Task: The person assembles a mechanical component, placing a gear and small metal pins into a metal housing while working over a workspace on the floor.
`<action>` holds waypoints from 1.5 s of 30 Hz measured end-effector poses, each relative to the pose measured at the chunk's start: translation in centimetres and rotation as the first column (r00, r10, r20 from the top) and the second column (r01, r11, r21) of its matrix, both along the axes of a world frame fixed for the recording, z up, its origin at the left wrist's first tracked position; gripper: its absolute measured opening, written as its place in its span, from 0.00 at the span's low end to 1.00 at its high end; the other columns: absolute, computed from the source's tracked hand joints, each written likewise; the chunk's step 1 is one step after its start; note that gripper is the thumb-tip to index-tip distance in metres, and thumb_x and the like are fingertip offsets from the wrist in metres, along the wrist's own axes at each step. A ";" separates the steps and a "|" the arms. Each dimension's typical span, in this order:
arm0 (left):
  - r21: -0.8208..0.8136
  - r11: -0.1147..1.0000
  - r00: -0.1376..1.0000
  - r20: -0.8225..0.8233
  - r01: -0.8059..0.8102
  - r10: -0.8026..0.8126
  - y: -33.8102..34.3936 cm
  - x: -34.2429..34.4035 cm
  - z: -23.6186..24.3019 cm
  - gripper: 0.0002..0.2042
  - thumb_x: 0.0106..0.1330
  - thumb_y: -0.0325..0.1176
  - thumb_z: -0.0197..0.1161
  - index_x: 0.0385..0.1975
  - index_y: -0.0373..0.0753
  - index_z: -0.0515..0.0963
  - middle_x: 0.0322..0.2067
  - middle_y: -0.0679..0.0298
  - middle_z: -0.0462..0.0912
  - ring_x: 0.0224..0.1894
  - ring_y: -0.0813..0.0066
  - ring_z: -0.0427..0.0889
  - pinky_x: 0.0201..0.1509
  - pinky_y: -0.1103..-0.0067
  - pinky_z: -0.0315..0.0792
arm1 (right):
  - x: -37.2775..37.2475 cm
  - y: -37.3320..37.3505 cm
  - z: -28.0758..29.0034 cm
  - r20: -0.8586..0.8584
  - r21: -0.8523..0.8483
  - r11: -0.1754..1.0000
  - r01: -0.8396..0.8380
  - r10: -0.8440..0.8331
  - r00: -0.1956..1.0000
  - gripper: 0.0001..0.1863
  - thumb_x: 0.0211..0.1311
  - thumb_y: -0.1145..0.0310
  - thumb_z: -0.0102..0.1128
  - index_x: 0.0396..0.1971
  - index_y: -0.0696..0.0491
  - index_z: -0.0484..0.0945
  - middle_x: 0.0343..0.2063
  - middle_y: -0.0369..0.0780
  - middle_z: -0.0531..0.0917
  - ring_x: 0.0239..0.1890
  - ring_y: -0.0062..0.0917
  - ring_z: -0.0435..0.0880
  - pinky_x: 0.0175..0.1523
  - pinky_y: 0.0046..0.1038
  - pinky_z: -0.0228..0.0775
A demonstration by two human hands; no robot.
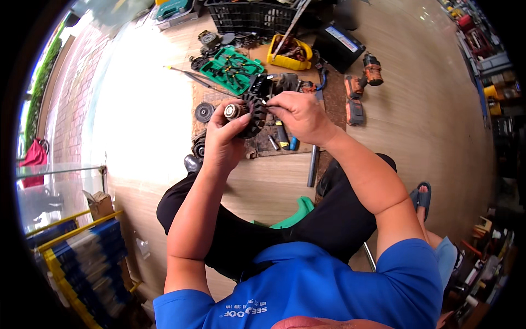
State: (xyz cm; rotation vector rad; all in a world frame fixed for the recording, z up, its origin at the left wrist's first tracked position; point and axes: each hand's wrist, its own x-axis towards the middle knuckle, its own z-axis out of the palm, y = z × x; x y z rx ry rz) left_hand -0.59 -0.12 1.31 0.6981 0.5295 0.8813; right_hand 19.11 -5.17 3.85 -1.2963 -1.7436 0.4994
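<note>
My left hand (pixel 227 134) is wrapped round a dark rotor (pixel 254 115) with claw-like teeth and a ringed metal bearing (pixel 232 112) at its near left end. The rotor is held up above a low work board. My right hand (pixel 304 116) pinches at the rotor's right edge. Whatever lies between those fingertips is too small and dark to name. Left of the rotor rests a round black wheel (pixel 205 112). Below my hands lie a yellow-and-black utility knife (pixel 282 135), a small metal cylinder (pixel 273 142) and a short blue piece (pixel 294 143).
Beyond my hands are a green tool case (pixel 253 67), a yellow container (pixel 304 66), a black crate (pixel 219 19) and a black box (pixel 333 52). Orange-and-black power tools (pixel 372 70) stand to the right. A metal tube (pixel 312 167) lies near my knee. Someone's slippered foot (pixel 422 192) is at the right.
</note>
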 end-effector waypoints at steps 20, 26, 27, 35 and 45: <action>0.046 0.999 0.995 -0.099 -0.003 0.008 -0.1 0.5 0.6 0.17 0.55 0.20 0.63 0.45 0.35 0.73 0.39 0.64 0.78 0.40 0.77 0.78 0.48 0.79 0.74 | 0.8 -0.2 0.4 0.025 0.174 0.982 0.068 -0.074 0.997 0.05 0.54 0.76 0.64 0.31 0.56 0.81 0.26 0.43 0.81 0.30 0.38 0.82 0.34 0.32 0.74; -0.063 0.997 0.989 -0.140 -0.054 0.044 0.0 0.8 0.6 0.13 0.57 0.22 0.59 0.43 0.34 0.73 0.38 0.62 0.79 0.40 0.75 0.80 0.47 0.78 0.76 | 0.9 -0.5 0.4 0.043 0.159 0.985 0.072 -0.080 0.996 0.05 0.55 0.75 0.64 0.32 0.56 0.81 0.26 0.43 0.81 0.30 0.38 0.82 0.34 0.32 0.74; -0.078 0.995 0.988 -0.148 -0.063 0.051 0.1 0.8 0.4 0.13 0.57 0.22 0.58 0.43 0.34 0.73 0.38 0.62 0.79 0.39 0.75 0.80 0.47 0.77 0.77 | 0.9 -0.5 0.4 0.045 0.157 0.985 0.067 -0.075 0.996 0.05 0.55 0.75 0.64 0.32 0.56 0.81 0.26 0.44 0.81 0.30 0.38 0.82 0.34 0.32 0.74; -0.101 0.990 0.963 -0.258 -0.101 0.072 0.2 0.9 -0.5 0.13 0.60 0.23 0.56 0.45 0.34 0.72 0.41 0.59 0.80 0.41 0.70 0.82 0.47 0.75 0.78 | 1.3 -0.7 0.0 0.093 0.032 0.999 0.042 -0.044 0.995 0.05 0.58 0.77 0.62 0.35 0.58 0.80 0.28 0.44 0.82 0.30 0.34 0.83 0.37 0.28 0.74; -0.077 0.994 0.946 -0.321 -0.078 0.049 0.1 0.4 -1.2 0.12 0.58 0.22 0.58 0.43 0.34 0.73 0.39 0.60 0.81 0.40 0.71 0.83 0.45 0.75 0.79 | 0.1 -0.6 -0.8 0.103 -0.009 1.000 0.006 -0.005 0.995 0.07 0.58 0.74 0.62 0.37 0.56 0.80 0.31 0.45 0.83 0.34 0.39 0.83 0.39 0.33 0.75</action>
